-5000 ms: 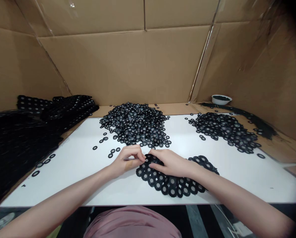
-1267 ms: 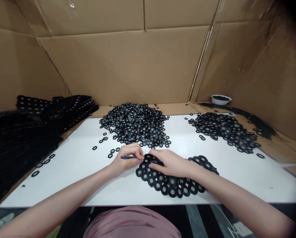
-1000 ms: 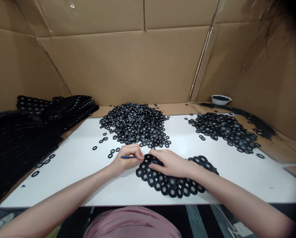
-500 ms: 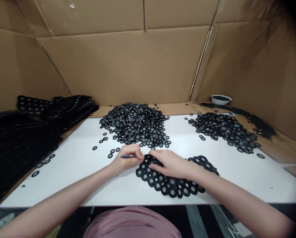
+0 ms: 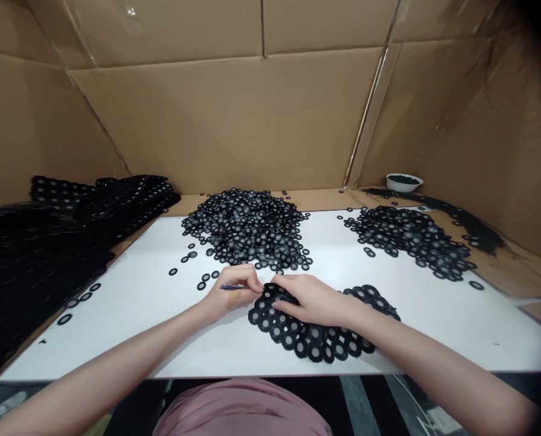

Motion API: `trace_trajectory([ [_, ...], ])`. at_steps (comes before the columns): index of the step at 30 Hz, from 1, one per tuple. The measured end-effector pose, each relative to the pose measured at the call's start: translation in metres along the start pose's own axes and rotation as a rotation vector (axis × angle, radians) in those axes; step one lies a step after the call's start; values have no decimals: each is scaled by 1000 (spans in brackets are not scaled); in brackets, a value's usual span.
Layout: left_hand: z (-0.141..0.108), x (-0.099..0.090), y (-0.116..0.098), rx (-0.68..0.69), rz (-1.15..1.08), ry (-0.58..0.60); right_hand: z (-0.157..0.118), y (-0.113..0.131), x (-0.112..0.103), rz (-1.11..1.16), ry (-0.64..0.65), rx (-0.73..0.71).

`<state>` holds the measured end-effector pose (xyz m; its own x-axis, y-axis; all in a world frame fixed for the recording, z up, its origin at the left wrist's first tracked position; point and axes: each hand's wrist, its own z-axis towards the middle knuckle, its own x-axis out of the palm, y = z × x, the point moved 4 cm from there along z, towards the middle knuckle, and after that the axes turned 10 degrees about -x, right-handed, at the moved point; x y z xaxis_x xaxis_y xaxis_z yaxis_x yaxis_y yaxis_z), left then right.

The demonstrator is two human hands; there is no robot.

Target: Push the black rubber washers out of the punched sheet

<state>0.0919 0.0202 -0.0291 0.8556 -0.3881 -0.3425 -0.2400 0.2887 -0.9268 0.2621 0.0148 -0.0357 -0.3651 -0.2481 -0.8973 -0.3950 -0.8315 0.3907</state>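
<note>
My left hand (image 5: 237, 289) is closed around a thin dark-blue tool (image 5: 229, 287), its fingertips at the upper left edge of a sheet of joined black rings (image 5: 314, 334). Resting on that sheet, my right hand (image 5: 307, 298) has its thumb and fingers over the upper left part, with the black edge between them. The sheet lies on the white board and runs out to the right under my right wrist. What the tool's tip touches is hidden by my fingers.
A large heap of loose black rings (image 5: 247, 227) sits behind my hands, a smaller heap (image 5: 409, 236) at right. Black strands (image 5: 34, 260) and folded ring sheets (image 5: 125, 200) lie left. A white bowl (image 5: 403, 183) and dark threads (image 5: 474, 227) are at back right. Cardboard walls (image 5: 207, 121) surround the board.
</note>
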Motion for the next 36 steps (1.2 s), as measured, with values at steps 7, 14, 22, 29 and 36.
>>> trace_trajectory([
  [7, 0, 0, 1, -20, -9, -2, 0, -1, 1, 9, -4, 4],
  [14, 0, 0, 2, -23, -4, -12, 0, 0, 0, 5, -5, -2],
  [22, 0, 1, 2, -37, -22, -11, 0, 0, 0, -3, -3, -2],
  [29, 0, 0, 4, -28, -19, -5, 0, -1, 1, -10, -6, -6],
  [36, 0, 0, 4, -27, -14, 0, -1, 0, 1, -10, -8, -5],
])
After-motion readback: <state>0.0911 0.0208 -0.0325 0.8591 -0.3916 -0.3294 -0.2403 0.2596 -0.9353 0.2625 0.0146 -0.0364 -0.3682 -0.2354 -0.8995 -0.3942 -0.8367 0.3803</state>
